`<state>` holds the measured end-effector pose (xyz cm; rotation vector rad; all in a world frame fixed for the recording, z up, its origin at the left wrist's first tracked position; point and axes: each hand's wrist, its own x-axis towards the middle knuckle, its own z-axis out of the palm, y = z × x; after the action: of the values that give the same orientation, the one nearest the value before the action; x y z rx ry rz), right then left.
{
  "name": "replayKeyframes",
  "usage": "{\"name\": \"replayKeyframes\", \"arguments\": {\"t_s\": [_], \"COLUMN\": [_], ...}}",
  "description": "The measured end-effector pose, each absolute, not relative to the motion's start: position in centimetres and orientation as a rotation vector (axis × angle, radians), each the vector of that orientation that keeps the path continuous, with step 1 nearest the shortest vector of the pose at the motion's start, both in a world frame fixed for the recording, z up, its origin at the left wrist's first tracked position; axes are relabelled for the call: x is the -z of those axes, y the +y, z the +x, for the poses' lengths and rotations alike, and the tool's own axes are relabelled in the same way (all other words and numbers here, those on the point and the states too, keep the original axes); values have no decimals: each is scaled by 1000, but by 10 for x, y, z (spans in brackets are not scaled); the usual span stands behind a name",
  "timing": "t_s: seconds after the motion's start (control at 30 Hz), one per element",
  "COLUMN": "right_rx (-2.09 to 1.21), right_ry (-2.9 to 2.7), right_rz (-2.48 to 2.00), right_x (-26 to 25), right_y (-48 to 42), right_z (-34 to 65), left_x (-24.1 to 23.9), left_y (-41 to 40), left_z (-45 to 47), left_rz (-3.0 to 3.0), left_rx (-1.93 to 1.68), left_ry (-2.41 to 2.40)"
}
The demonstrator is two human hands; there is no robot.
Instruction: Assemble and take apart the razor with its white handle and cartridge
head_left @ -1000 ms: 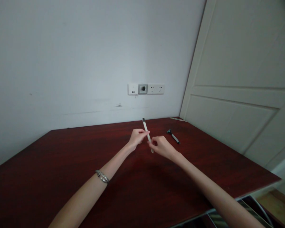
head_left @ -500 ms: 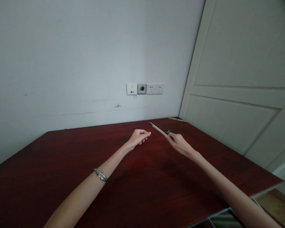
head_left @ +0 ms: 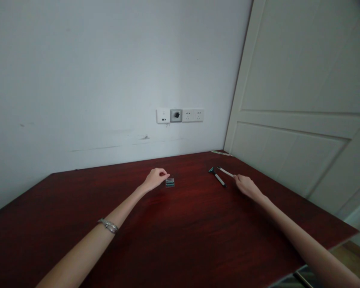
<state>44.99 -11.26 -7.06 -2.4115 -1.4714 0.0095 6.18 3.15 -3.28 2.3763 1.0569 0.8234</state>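
My left hand (head_left: 156, 178), thumb and index finger pressed together, is at the upper left edge of a small clear case (head_left: 170, 183) with dark green strips in it, which look like razor cartridges. Whether the fingertips touch the case, or pinch anything, I cannot make out. In my right hand (head_left: 246, 186), fingers closed, is the end of a slim white stick with a dark tip (head_left: 226, 172), like a toothbrush, pointing left and away. A razor (head_left: 217, 178) with a dark green head and pale grey handle lies left of this hand.
The dark red table (head_left: 156, 240) meets a white wall with sockets (head_left: 193, 115) at the back. A pale panelled door (head_left: 288, 144) borders its right side. Near the far right corner lies a thin pale strip (head_left: 222, 153).
Both hands have moved apart, left hand leftward, right hand rightward with the white stick. The clear case and the whole razor now show. The view has shifted slightly.
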Motion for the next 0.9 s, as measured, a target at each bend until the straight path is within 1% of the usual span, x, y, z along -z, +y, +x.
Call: {"name": "replayKeyframes", "arguments": {"t_s": [0.23, 0.5, 0.6, 0.77, 0.9], "right_rx": [-21, 283, 347, 349, 255], "right_ry": [-1522, -1877, -1992, -2170, -2204], "right_rz": [-2531, -2594, -2596, -2528, -2491], "right_x": [70, 61, 58, 56, 56], "right_y": [-110, -113, -114, -112, -110], "right_z": [447, 442, 442, 446, 451], "left_x": [39, 36, 37, 44, 45], "left_y": [38, 31, 31, 39, 40], "left_z": [62, 61, 60, 59, 58], "left_rz": [2400, 2400, 2393, 2228, 2135], "left_rx": [-800, -760, -779, -770, -747], "left_ry": [1027, 940, 928, 988, 1013]}}
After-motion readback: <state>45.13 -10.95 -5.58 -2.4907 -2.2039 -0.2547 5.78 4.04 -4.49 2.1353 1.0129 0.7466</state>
